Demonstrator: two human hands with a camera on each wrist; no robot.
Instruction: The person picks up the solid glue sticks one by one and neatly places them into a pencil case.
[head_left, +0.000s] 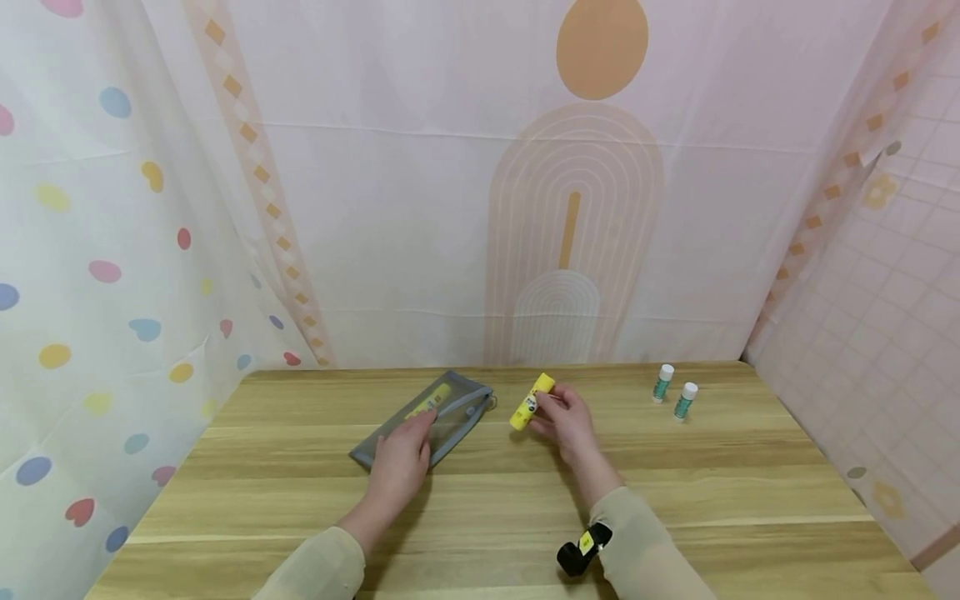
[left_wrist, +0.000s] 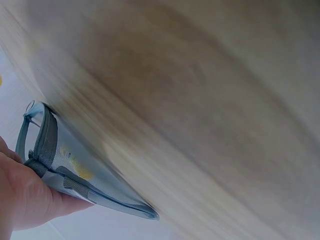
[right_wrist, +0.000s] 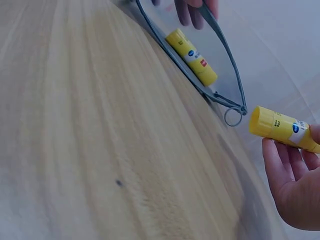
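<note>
Holding yellow glue stick (head_left: 532,402) pinched in right hand (head_left: 566,421) above tabletop (head_left: 675,483) middle, beside pouch (head_left: 450,414). Left hand (head_left: 401,454) lay flat on pouch, steadying it; second stick (right_wrist: 191,56) inside.

Yellow glue stick (head_left: 532,401); grey mesh pouch (head_left: 457,414); light wood-grain table (head_left: 675,483); green-white glue sticks (head_left: 673,393).

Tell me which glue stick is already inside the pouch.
The yellow stick lying in the grey mesh pouch. The other yellow stick is held by the right hand; two green sticks stand apart.
</note>
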